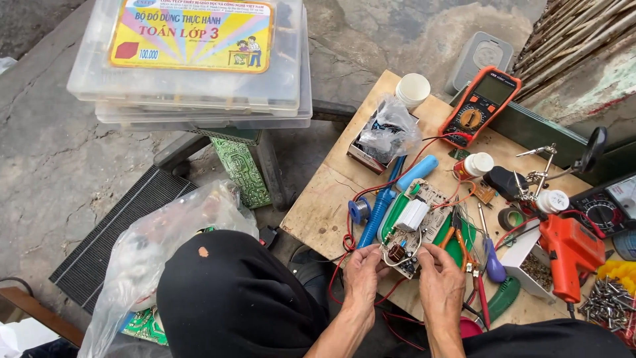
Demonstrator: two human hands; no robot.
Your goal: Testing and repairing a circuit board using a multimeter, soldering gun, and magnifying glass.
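- The left hand is being held at the near left edge of a small circuit board, and its fingers are being closed on that edge.
- The right hand is being held at the near right edge of the same board; its fingertips are pinching the edge, though it cannot be told exactly which part is being touched.
- The board is being kept on the wooden table, low on its near side, between the two hands, with its white block and small coil facing up.
- Judging from this, the work is being done in the middle stage: the board is already out of its case and is bare, but red wires are attached and nothing is being soldered yet.
- An orange soldering gun is lying to the right, well apart from the hands, untouched.
- A blue solder sucker is lying just left of the board, and pliers just right of it.
- An orange multimeter is resting at the far side of the table, not being used.
- Screws are lying in a heap at the right edge.
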